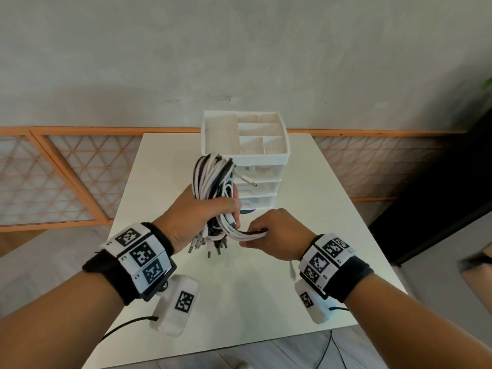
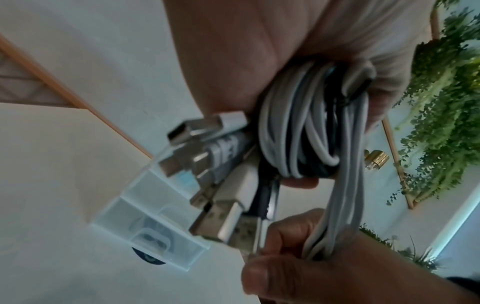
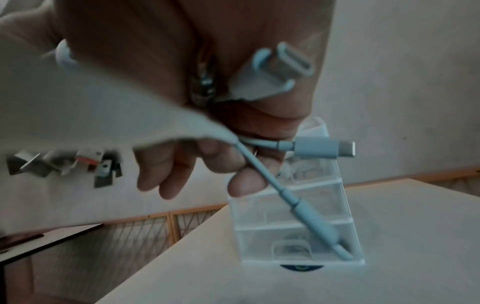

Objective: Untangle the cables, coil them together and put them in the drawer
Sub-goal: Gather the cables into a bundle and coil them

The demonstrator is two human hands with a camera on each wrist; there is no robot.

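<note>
Gripping the coiled cables (image 1: 213, 182), the left hand (image 1: 194, 217) is closed; the right hand (image 1: 277, 235) pinches their loose strands.

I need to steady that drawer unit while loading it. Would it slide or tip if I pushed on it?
Probably slides easily: the drawer unit looks like thin clear plastic, so light, on a smooth white table. It is taller than wide with a tray on top, so a high push may tip it. Both hands are busy with the cable bundle.
</note>
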